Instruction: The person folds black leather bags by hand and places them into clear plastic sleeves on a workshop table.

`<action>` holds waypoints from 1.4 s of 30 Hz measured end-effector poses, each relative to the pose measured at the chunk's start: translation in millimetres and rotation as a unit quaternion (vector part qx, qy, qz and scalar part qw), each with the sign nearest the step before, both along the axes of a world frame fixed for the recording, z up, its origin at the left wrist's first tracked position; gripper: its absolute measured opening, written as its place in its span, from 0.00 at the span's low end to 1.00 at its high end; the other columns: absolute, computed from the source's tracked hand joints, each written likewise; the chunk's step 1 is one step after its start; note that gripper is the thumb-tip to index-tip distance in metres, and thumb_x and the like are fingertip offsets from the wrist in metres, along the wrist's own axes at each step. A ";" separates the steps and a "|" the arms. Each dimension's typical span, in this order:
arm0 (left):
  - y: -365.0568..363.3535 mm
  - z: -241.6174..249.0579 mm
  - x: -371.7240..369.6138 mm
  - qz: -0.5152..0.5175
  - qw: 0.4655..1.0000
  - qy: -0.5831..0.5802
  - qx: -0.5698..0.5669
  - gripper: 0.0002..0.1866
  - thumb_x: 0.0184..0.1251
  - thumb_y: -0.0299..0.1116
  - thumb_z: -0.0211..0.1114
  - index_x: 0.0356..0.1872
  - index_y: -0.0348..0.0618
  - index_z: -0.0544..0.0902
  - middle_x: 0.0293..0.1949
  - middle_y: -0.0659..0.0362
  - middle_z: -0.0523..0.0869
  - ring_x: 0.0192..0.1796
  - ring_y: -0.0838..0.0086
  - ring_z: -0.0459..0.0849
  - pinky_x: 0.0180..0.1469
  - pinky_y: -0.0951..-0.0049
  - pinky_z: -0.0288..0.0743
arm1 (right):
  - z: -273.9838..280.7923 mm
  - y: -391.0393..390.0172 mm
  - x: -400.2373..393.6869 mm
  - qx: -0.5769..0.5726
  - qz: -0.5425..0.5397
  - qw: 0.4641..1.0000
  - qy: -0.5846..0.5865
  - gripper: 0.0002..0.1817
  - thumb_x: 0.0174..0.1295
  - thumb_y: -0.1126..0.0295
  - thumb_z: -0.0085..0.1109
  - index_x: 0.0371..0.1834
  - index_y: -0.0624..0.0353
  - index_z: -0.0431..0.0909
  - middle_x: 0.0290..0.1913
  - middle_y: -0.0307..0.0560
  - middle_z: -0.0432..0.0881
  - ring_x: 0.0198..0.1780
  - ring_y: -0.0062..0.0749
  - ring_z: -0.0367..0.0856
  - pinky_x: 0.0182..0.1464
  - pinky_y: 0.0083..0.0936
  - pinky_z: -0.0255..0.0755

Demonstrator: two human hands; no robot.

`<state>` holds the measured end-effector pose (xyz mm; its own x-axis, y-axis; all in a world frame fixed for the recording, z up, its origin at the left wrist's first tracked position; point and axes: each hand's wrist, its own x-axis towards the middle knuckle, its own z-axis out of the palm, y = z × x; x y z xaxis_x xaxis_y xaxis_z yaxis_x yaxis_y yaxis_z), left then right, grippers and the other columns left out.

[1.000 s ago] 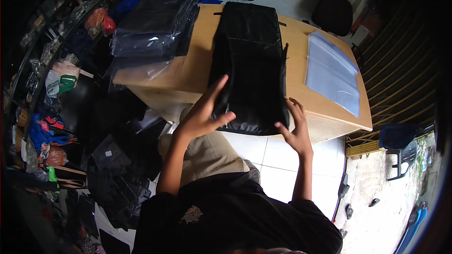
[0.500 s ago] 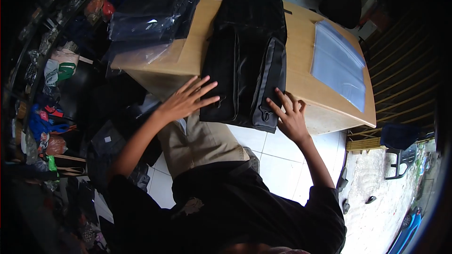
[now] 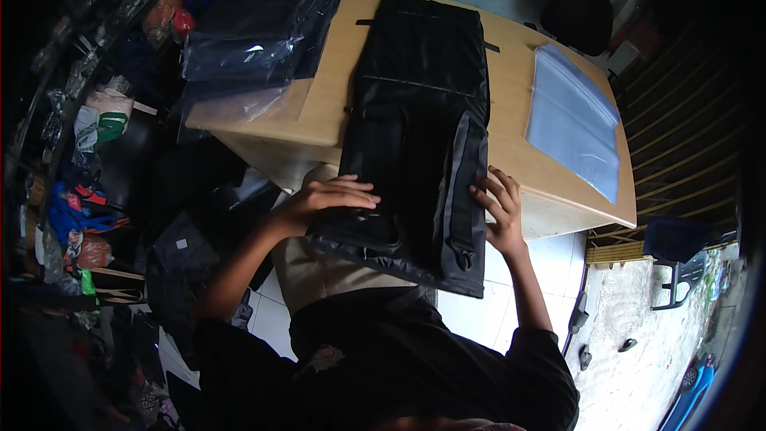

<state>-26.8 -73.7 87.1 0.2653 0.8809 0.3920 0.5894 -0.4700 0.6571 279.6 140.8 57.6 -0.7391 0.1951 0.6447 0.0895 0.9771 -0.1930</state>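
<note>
A long black fabric bag (image 3: 423, 60) lies lengthwise across the wooden table, its near end hanging over the front edge above my lap. Its near part shows a dark lengthwise hollow between raised side panels. My left hand (image 3: 323, 201) rests on the bag's left side, fingers stretched out flat over the fabric. At the right side, my right hand (image 3: 503, 211) touches the bag's edge with fingers apart and slightly bent. Both thumbs are mostly hidden. A strap with a small buckle or ring (image 3: 461, 251) runs along the right panel near the bag's lower end.
On the wooden table (image 3: 511, 132), a stack of dark items in clear plastic (image 3: 247, 32) stands at the left and clear plastic sheets (image 3: 573, 120) lie at the right. Crowded shelves (image 3: 88, 183) line the left. A dark chair (image 3: 578, 14) stands beyond the table.
The bag has slid toward me and hangs further over the table edge. My left hand has turned flatter onto its side panel; my right hand has moved slightly down along the right edge.
</note>
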 end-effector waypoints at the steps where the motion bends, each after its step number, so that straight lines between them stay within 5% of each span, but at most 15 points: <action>1: -1.1 3.5 5.0 -0.014 0.999 -0.033 -0.009 0.19 0.60 0.36 0.68 0.53 0.42 0.83 0.55 0.53 0.85 0.62 0.55 0.79 0.69 0.51 0.65 | 4.2 -5.6 -2.5 0.019 0.011 1.000 0.013 0.22 0.49 0.66 0.66 0.50 0.57 0.81 0.55 0.51 0.80 0.60 0.51 0.77 0.63 0.49 0.63; 7: 12.9 50.0 6.5 0.110 0.932 -0.342 -0.034 0.22 0.57 0.30 0.73 0.53 0.35 0.78 0.48 0.55 0.86 0.53 0.71 0.83 0.57 0.69 0.76 | 38.9 6.4 -20.2 -0.264 0.185 0.939 0.118 0.17 0.52 0.71 0.62 0.46 0.65 0.79 0.47 0.56 0.83 0.52 0.51 0.82 0.54 0.38 0.74; 10: 93.6 109.0 -6.2 0.200 0.888 -0.413 0.037 0.24 0.64 0.37 0.70 0.58 0.37 0.75 0.52 0.57 0.82 0.52 0.76 0.81 0.58 0.74 0.74 | 68.8 45.2 -52.2 -0.333 0.076 0.920 0.191 0.19 0.57 0.78 0.62 0.52 0.70 0.76 0.49 0.52 0.83 0.48 0.30 0.81 0.53 0.29 0.75; 12: 166.3 125.2 -38.3 0.199 0.893 -0.396 0.079 0.29 0.65 0.40 0.70 0.63 0.37 0.71 0.53 0.58 0.81 0.55 0.74 0.79 0.59 0.74 0.71 | 96.8 95.6 -96.6 -0.464 0.011 0.866 0.188 0.24 0.62 0.65 0.66 0.56 0.72 0.74 0.49 0.53 0.83 0.47 0.30 0.81 0.52 0.28 0.75; 15: 270.7 84.1 -103.0 0.427 0.809 -0.389 -0.107 0.29 0.61 0.42 0.72 0.58 0.35 0.75 0.48 0.50 0.83 0.50 0.67 0.84 0.47 0.64 0.82 | 87.4 182.6 -146.0 -0.571 -0.105 0.805 0.127 0.29 0.63 0.56 0.66 0.55 0.73 0.75 0.47 0.54 0.84 0.43 0.34 0.84 0.48 0.29 0.77; 17: 298.0 33.0 -137.8 0.240 0.819 -0.456 -0.254 0.19 0.55 0.30 0.75 0.46 0.30 0.83 0.40 0.46 0.87 0.42 0.60 0.87 0.45 0.58 0.84 | 40.2 232.7 -158.9 -0.559 -0.114 0.821 0.011 0.28 0.61 0.60 0.68 0.55 0.74 0.75 0.45 0.58 0.85 0.41 0.37 0.85 0.46 0.31 0.78; 20: 338.4 -38.7 -157.0 0.377 0.813 -0.387 -0.218 0.16 0.56 0.28 0.74 0.44 0.30 0.83 0.41 0.45 0.86 0.44 0.58 0.87 0.46 0.59 0.82 | 10.5 245.3 -163.1 -0.620 -0.024 0.783 0.041 0.27 0.59 0.61 0.68 0.56 0.69 0.76 0.47 0.57 0.84 0.44 0.38 0.85 0.50 0.31 0.78; 22: 299.2 7.1 -124.9 0.308 0.799 -0.456 -0.243 0.25 0.56 0.31 0.74 0.54 0.32 0.78 0.48 0.46 0.84 0.49 0.59 0.84 0.52 0.57 0.78 | 11.7 247.2 -160.9 -0.715 -0.026 0.697 0.046 0.29 0.58 0.63 0.69 0.57 0.71 0.74 0.47 0.57 0.83 0.44 0.39 0.85 0.49 0.31 0.79; 24: 309.8 0.1 -132.2 0.325 0.784 -0.470 -0.244 0.29 0.57 0.33 0.75 0.58 0.33 0.75 0.52 0.46 0.82 0.52 0.58 0.83 0.56 0.56 0.76 | 2.1 248.8 -167.4 -0.649 -0.094 0.752 0.067 0.31 0.58 0.63 0.68 0.60 0.70 0.71 0.49 0.59 0.81 0.47 0.44 0.84 0.51 0.33 0.79; 26: 333.6 -39.0 -156.2 0.403 0.891 -0.138 -0.154 0.36 0.60 0.47 0.70 0.63 0.34 0.70 0.50 0.40 0.80 0.62 0.49 0.74 0.66 0.49 0.64 | 1.1 244.7 -178.6 -0.579 -0.163 0.794 0.086 0.33 0.58 0.63 0.68 0.63 0.68 0.68 0.51 0.61 0.80 0.49 0.49 0.82 0.52 0.35 0.78; 27: 326.2 -28.6 -141.3 0.404 0.891 -0.138 -0.158 0.36 0.60 0.47 0.70 0.63 0.34 0.70 0.50 0.40 0.80 0.62 0.49 0.74 0.66 0.49 0.64 | 7.1 239.4 -183.0 -0.418 -0.267 0.868 0.005 0.32 0.59 0.63 0.65 0.64 0.64 0.66 0.55 0.63 0.75 0.55 0.54 0.78 0.57 0.43 0.73; 28: 320.6 -20.1 -122.3 0.505 0.849 0.032 -0.151 0.36 0.62 0.53 0.64 0.63 0.33 0.71 0.52 0.39 0.79 0.62 0.48 0.74 0.68 0.50 0.62 | 12.9 233.8 -187.2 -0.237 -0.358 0.900 -0.078 0.30 0.61 0.62 0.62 0.65 0.60 0.65 0.60 0.64 0.71 0.61 0.58 0.73 0.61 0.52 0.69; 30: 321.6 -20.4 -111.9 0.592 0.755 0.238 -0.151 0.37 0.66 0.61 0.53 0.56 0.32 0.79 0.58 0.38 0.78 0.66 0.48 0.72 0.71 0.55 0.57 | 31.0 222.0 -193.3 -0.198 -0.333 0.910 -0.145 0.30 0.64 0.57 0.57 0.67 0.54 0.65 0.64 0.64 0.67 0.65 0.61 0.67 0.64 0.58 0.63; 37: 313.5 -1.1 -121.3 0.474 0.843 0.053 -0.248 0.36 0.57 0.57 0.69 0.47 0.25 0.80 0.54 0.38 0.81 0.57 0.52 0.81 0.57 0.60 0.75 | 7.7 193.1 -220.0 -0.144 -0.341 0.898 -0.238 0.33 0.68 0.43 0.38 0.75 0.41 0.60 0.78 0.59 0.51 0.75 0.68 0.51 0.70 0.69 0.44; 42: 289.4 0.0 -127.2 0.404 0.840 -0.238 -0.272 0.40 0.46 0.40 0.80 0.56 0.25 0.71 0.54 0.41 0.80 0.57 0.57 0.80 0.58 0.65 0.74 | 65.3 168.9 -214.3 -0.179 -0.307 0.901 -0.249 0.33 0.67 0.46 0.46 0.74 0.44 0.62 0.76 0.59 0.54 0.74 0.68 0.52 0.70 0.65 0.46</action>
<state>-154.0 215.7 87.1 -0.5788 0.7807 -0.2356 0.1811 0.4047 0.8963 65.3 309.6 122.9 -0.6006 0.7959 0.0763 0.7552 0.5961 -0.2725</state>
